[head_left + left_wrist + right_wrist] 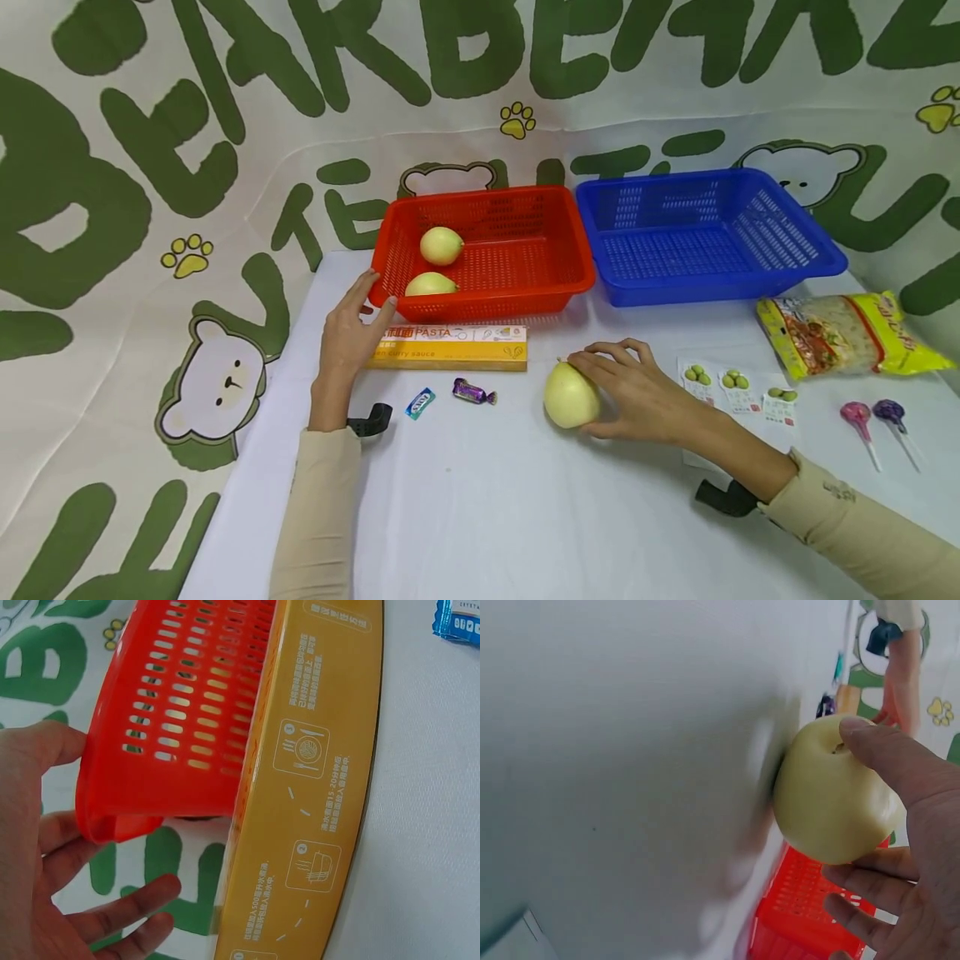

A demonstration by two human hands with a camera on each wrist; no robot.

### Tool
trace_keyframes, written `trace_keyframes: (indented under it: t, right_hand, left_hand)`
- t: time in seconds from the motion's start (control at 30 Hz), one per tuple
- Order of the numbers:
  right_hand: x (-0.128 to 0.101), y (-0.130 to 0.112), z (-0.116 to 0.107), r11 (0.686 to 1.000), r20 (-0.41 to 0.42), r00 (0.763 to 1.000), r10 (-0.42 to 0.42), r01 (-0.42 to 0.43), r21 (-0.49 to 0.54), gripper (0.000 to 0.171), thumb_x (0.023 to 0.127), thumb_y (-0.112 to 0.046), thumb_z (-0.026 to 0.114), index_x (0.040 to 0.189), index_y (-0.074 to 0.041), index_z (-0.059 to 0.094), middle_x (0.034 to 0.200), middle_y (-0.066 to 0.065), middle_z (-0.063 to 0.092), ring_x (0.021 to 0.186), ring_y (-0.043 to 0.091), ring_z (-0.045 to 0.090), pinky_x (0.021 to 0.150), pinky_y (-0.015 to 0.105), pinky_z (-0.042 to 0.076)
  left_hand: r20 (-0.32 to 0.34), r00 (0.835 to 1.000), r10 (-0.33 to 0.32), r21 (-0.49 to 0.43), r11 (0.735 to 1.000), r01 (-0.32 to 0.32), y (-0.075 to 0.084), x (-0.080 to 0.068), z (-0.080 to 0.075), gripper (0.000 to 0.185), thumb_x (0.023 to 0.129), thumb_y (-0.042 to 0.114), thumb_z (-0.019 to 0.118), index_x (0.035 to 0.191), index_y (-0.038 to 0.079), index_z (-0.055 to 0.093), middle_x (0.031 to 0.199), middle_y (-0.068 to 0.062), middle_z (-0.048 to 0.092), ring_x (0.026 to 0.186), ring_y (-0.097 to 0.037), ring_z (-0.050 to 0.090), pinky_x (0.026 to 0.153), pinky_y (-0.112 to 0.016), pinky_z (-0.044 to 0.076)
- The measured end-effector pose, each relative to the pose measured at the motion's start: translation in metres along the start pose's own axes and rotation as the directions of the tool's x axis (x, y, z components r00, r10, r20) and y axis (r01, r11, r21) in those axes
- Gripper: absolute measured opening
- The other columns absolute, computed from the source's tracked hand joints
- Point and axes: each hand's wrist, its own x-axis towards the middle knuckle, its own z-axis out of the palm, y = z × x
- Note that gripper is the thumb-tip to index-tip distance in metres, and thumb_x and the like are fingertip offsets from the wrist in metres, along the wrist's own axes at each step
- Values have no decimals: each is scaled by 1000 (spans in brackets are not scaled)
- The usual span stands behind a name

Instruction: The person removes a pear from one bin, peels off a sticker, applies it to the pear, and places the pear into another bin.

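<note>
My right hand [637, 396] grips a pale yellow-green pear [570, 396] low over the white table. In the right wrist view the thumb [885, 754] lies by the stem and fingers curl round the other side of the pear [832, 802]. At the near left corner of the red basket [487, 304], my left hand [351, 333] holds the rim between thumb and forefinger, its other fingers spread outside, as the left wrist view shows. Inside that basket lie two more pears, one at the back [441, 246] and one at the front [430, 284].
A yellow pasta box [450, 354] lies before the red basket. Nearer are a purple wrapped candy [472, 391] and a small blue packet [421, 403]. Rightward are a blue basket [712, 287], a yellow food bag [840, 333], fruit-printed paper [738, 392] and two lollipops [857, 414].
</note>
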Motion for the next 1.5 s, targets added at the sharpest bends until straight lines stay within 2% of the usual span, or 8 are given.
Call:
trace_keyframes:
  t: [0.6,0.7,0.8,0.9,1.07,1.23,1.37,1.5]
  right_hand:
    - [-8,0,-8,998,32,998,59,-60,13,97,69,-59,85,145,-10,51,139,6,57,131,29,43,105,57,26]
    - [-14,2,-18,996,45,995,87,-88,20,98,70,-61,84,146,-10,49,142,5,55,134,28,41,105,57,25]
    - [-21,5,-30,993,53,993,109,-111,32,96,72,-61,82,147,-10,49,144,5,53,136,28,39,106,58,24]
    - [-30,12,-43,990,33,991,130,-131,42,91,74,-59,81,145,-10,51,144,7,53,136,30,39,105,60,24]
    - [-52,34,-63,985,-24,985,169,-168,29,78,78,-49,83,139,-8,57,138,11,57,131,34,43,101,62,27]
    - [-81,60,-72,971,-34,970,240,-239,22,63,81,-36,83,134,-8,61,131,12,61,127,36,47,98,59,30]
    - [-107,77,-71,960,-49,959,278,-279,-5,55,81,-29,83,128,-6,65,124,15,64,121,39,50,93,58,31]
    - [-128,91,-67,948,-57,947,316,-317,-10,48,82,-24,83,123,-4,67,119,16,65,117,40,53,91,59,32]
  left_hand:
    - [32,999,-10,19,1000,9,6,3,1,68,96,59,52,155,28,39,160,8,33,117,-29,51,93,-52,51]
    - [11,1000,26,67,997,-27,16,3,0,68,96,57,51,155,25,41,160,4,34,126,-33,44,99,-57,43]
    - [-69,990,126,91,989,-120,41,-2,-2,62,96,48,56,150,18,48,155,-2,43,129,-36,42,103,-59,37]
    - [-149,943,298,57,955,-293,81,-16,0,51,96,36,62,141,12,58,144,-7,55,125,-35,48,102,-56,37]
    - [-186,781,596,-22,792,-610,160,-52,23,35,94,24,67,124,6,70,125,-8,68,113,-31,57,96,-48,42]
    - [-109,652,750,-30,653,-757,228,-94,57,32,93,26,67,121,10,72,121,-3,69,114,-25,58,99,-38,44]
    - [-34,587,809,-42,586,-809,265,-114,93,31,96,31,62,120,15,73,120,2,69,114,-20,57,96,-32,45]
    - [71,589,805,-74,593,-802,286,-124,136,31,98,34,60,122,19,72,122,5,69,112,-17,58,95,-30,45]
